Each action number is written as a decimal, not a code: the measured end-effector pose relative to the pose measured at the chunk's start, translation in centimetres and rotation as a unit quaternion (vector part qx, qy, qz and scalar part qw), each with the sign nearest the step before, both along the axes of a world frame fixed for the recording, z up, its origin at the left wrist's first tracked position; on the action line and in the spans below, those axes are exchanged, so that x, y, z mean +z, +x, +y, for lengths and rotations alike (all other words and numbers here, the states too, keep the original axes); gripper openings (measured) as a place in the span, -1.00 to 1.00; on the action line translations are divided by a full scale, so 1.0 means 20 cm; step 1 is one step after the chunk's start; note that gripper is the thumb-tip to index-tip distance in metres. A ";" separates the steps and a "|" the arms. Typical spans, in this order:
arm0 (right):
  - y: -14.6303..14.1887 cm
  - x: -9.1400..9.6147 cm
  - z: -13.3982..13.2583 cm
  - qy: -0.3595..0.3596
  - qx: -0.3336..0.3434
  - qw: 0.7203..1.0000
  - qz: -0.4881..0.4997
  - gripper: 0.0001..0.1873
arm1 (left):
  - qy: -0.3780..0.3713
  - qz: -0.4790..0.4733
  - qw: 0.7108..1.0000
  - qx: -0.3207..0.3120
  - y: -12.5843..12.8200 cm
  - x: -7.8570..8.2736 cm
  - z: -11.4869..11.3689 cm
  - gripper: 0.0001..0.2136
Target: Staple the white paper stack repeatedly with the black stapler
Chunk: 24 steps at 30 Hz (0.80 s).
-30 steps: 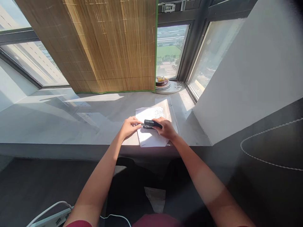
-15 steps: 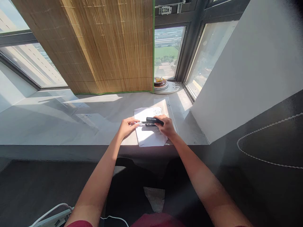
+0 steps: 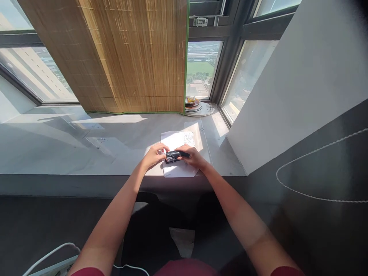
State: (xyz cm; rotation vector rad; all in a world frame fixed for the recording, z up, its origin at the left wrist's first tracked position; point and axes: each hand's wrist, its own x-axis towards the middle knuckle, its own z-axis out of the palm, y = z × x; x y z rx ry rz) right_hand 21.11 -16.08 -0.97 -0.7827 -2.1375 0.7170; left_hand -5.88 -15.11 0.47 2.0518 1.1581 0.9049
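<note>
A black stapler (image 3: 174, 154) is held level above white paper sheets (image 3: 181, 171) that carry handwriting at their upper right. My right hand (image 3: 193, 156) wraps round the stapler's right end. At its left end my left hand (image 3: 155, 156) is closed, thumb and fingers pressed against the tip. The stapler's two long halves lie close together, and my right fingers hide part of its rear.
The paper rests on a pale window ledge (image 3: 123, 153), near its front edge. Stacked plates (image 3: 194, 108) stand at the back by the window, beside a hanging bamboo blind (image 3: 135, 57). On the right are a slanting wall (image 3: 276, 99) and a looped cord (image 3: 290, 188).
My right hand has moved the stapler left, up to my left hand. The thin light-coloured piece that stuck out from its left end no longer shows.
</note>
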 end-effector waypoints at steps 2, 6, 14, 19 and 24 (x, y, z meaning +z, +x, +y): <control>-0.02 -0.01 0.01 -0.001 -0.004 1.000 -0.017 -0.70 | 0.009 -0.004 1.000 0.004 0.00 -0.01 0.00 -0.86; -0.02 -0.05 0.03 0.007 -0.056 0.998 -0.022 -0.67 | 0.010 -0.012 0.999 0.047 -0.02 -0.04 0.02 -0.84; 0.25 -0.10 -0.14 -0.005 -0.133 0.991 0.000 -0.60 | -0.008 -0.050 0.992 0.111 -0.04 -0.12 0.07 -0.77; 0.47 -0.01 -0.06 -0.008 -0.239 0.970 0.051 -0.56 | -0.042 -0.087 0.991 0.093 -0.03 -0.14 0.10 -0.69; 0.46 0.04 0.32 -0.017 -0.374 0.927 -0.028 -0.62 | -0.064 -0.141 0.982 0.108 -0.03 -0.16 0.12 -0.67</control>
